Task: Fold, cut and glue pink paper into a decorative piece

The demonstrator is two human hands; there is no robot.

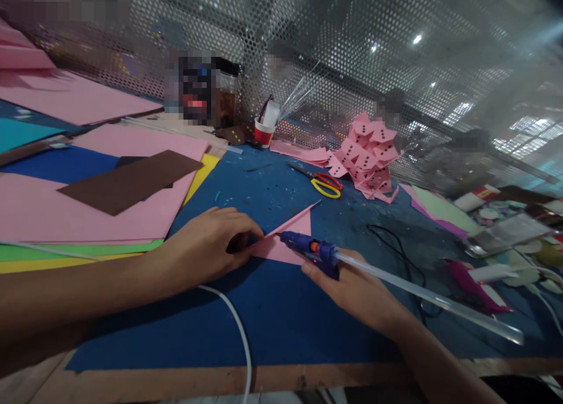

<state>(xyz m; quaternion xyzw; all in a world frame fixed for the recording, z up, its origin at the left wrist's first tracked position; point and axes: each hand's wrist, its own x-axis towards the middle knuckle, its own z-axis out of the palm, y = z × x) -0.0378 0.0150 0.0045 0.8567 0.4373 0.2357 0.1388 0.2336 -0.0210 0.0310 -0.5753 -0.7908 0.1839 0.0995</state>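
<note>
A blue mat (272, 333) lay under both hands. Beyond the left hand (206, 245), on its outer side, wide pink sheets (65, 216) were stacked with a brown sheet (127, 181) on top. Far ahead of the right hand (356, 292) sat a heap of pink cut pieces (367, 155). The right hand was closed around a blue glue gun (308, 248), whose clear glue stick (417, 295) stuck out behind, over the wrist. The gun's nozzle rested on a pink triangle (288, 234) that lay flat between the two hands. The left hand's fingers were curled narrow, their tips holding down the triangle's left corner. A white cable (237, 328) ran under the left forearm. Ahead of the right hand, well apart, lay yellow-and-red scissors (325, 184), and farther off stood a small red cup (264, 134).
</note>
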